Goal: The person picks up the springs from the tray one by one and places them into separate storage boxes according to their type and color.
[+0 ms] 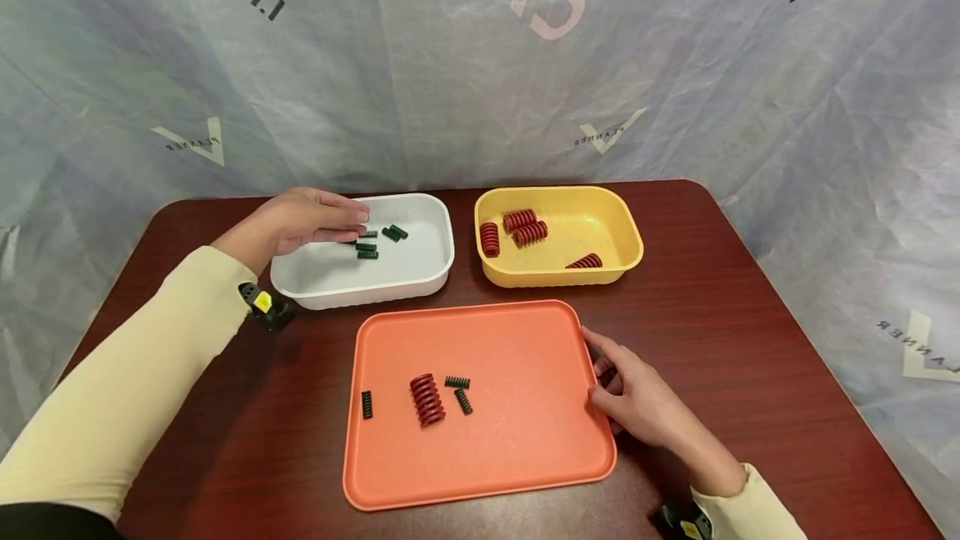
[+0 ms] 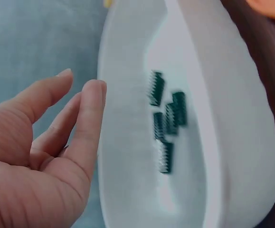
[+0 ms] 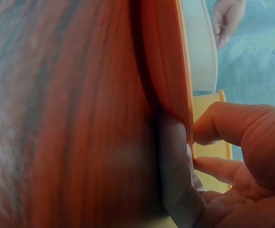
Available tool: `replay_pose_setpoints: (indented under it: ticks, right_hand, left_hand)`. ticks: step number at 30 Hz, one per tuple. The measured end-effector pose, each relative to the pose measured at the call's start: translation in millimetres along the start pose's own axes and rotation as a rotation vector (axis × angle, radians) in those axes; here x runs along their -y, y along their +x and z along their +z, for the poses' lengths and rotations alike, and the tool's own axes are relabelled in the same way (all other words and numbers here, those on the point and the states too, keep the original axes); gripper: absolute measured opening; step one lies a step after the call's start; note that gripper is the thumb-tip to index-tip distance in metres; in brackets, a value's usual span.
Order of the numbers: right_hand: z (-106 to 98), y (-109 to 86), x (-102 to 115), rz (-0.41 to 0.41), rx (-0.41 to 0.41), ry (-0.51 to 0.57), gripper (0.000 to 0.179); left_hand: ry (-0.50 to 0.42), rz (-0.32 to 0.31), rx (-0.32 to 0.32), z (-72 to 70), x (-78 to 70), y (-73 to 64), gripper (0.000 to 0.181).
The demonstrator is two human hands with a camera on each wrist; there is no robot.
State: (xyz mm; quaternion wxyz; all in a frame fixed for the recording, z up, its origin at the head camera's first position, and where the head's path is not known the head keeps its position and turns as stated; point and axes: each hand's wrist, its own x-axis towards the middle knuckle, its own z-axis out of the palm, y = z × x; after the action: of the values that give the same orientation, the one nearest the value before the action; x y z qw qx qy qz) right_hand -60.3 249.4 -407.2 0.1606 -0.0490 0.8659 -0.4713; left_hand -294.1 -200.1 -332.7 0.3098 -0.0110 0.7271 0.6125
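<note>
Your left hand [image 1: 311,219] hangs over the left part of the white bin [image 1: 405,290], its fingers extended and its thumb apart from them. The left wrist view shows nothing held between them. Your right hand [image 1: 641,398] grips the right edge of the orange tray [image 1: 525,423], thumb over the rim and a finger beneath it.

The step in hand looks like handling small springs at the white bin while you steady the tray. If you mean to pick one up there, the next move calls for lowering the left fingertips and pinching a single spring, since they lie close together. If you have just let one go, it calls for bringing that hand back to the tray.

In the white bin, you have at least five dark green springs [image 1: 367,255] in a loose group; your left fingers partly cover this area in the head view. The yellow bin [image 1: 555,279], to the right, holds four red springs [image 1: 531,233]: three near its left end and one against the front wall.

On the tray lie one large red spring [image 1: 427,400] and three small green springs [image 1: 457,382], two just right of it and one near the left rim. Both bins stand behind the tray on the desk [image 1: 712,290].
</note>
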Motion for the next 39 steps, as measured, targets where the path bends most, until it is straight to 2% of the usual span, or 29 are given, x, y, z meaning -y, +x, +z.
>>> replay_pose_setpoints:
  ticks: [3, 8, 12, 17, 23, 27, 39]
  right_hand:
    - [0, 0.2, 0, -0.002, 0.002, 0.003, 0.076]
    - [0, 0.1, -1, -0.004, 0.002, 0.005, 0.076]
    - [0, 0.1, -2, -0.004, -0.001, 0.001, 0.076]
    - [0, 0.0, -3, -0.005, 0.005, 0.009, 0.077]
    - [-2, 1.0, -3, -0.003, 0.010, 0.017, 0.076]
    - [-2, 1.6, -3, -0.004, 0.009, 0.012, 0.076]
    - [-2, 1.0, -3, -0.006, 0.005, 0.002, 0.076]
  left_hand:
    - [-0.009, 0.029, 0.025, 6.4, -4.1, -12.7, 0.047]
    - [-0.009, 0.103, 0.135, 21.2, -2.9, -37.6, 0.038]
    - [0.044, 0.144, 0.196, 37.0, 2.6, -54.9, 0.038]
    - [0.119, 0.093, 0.250, 50.5, 16.1, -68.9, 0.047]
    - [0.215, -0.018, 0.379, 56.0, 39.5, -77.7, 0.051]
    - [0.242, -0.087, 0.433, 58.9, 53.8, -80.4, 0.050]
    - [0.226, -0.141, 0.477, 69.4, 78.2, -84.5, 0.041]
